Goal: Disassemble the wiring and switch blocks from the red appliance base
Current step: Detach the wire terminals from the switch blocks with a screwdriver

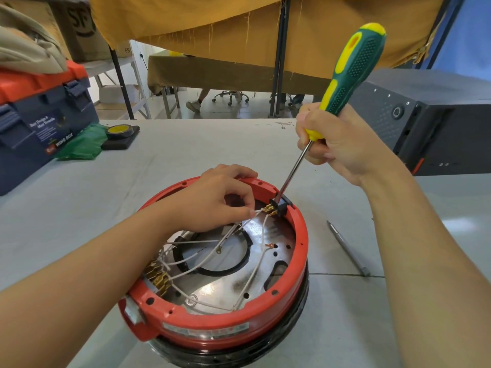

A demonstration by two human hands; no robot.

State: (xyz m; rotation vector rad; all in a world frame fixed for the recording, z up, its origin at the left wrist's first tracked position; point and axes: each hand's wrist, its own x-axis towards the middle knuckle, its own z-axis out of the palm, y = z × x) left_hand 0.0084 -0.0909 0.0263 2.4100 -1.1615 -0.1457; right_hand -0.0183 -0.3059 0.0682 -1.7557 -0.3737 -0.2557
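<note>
Two hands work: left grip [212, 200] pinches one white wire [257, 213] (brass-tipped), right grip [337, 144] clasps one screwdriver [345, 78].

The grey table [186, 155] carries the red base [225, 330], toolbox [39, 123], pen [348, 248].

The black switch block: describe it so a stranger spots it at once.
Start at the red appliance base on the grey table. On its far right rim sits the black switch block, where the screwdriver tip lands. Unlike the brass terminal cluster at the near left, it is black.
</note>
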